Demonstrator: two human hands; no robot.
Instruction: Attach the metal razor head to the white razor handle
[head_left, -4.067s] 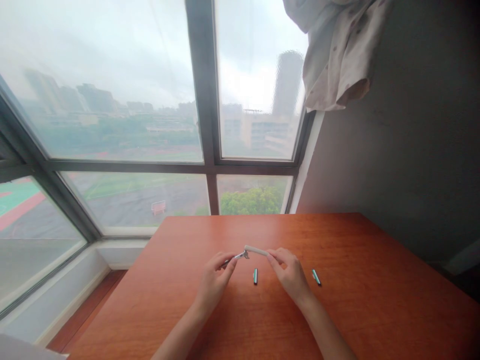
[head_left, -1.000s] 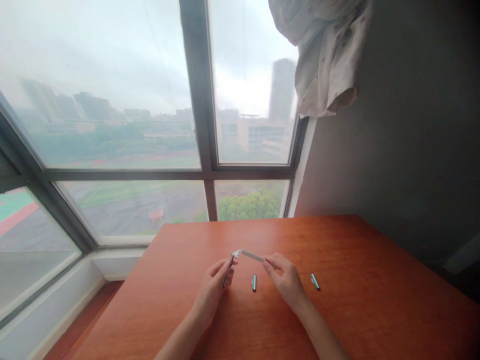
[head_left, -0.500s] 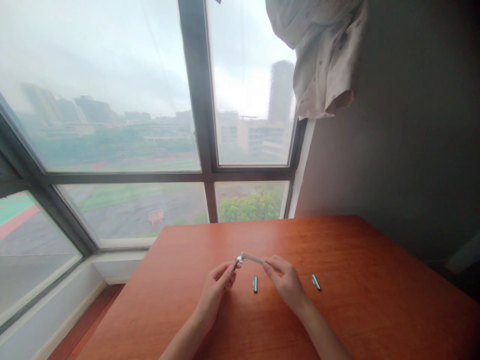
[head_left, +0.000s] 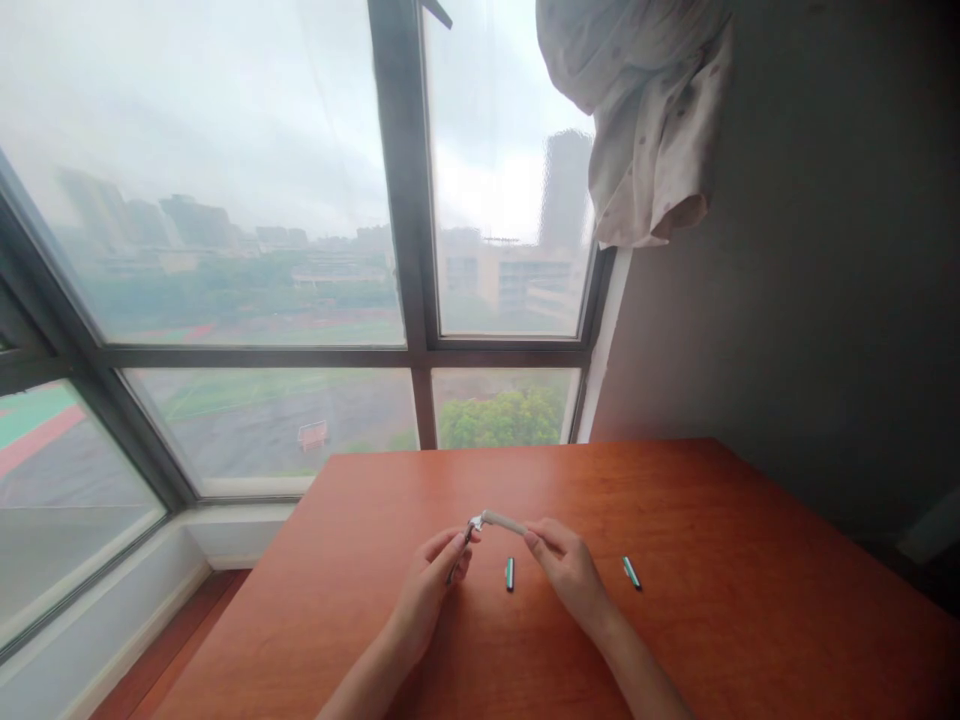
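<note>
My left hand [head_left: 433,575] is closed around a dark razor handle [head_left: 452,571], whose silvery end points up and to the right. Pinched in my right hand [head_left: 568,562] is a slim pale grey stick [head_left: 504,522], perhaps a small brush; its kind is unclear. The stick's far end meets the razor handle's silvery tip, or lies just beside it. On the table between my hands lies a green-and-white razor cartridge [head_left: 510,574] with a dark edge. A second razor cartridge [head_left: 631,573] rests to the right of my right hand.
A reddish-brown wooden table [head_left: 405,488] stands against the window [head_left: 262,200]. Pale cloth [head_left: 652,150] hangs at the upper right, in front of a grey wall [head_left: 810,250]. The table's left edge drops to a wooden floor [head_left: 169,640].
The view has tilted slightly. My hands keep the same grips, and the stick's tip stays at the razor handle's silvery end. Both cartridges lie in place.
</note>
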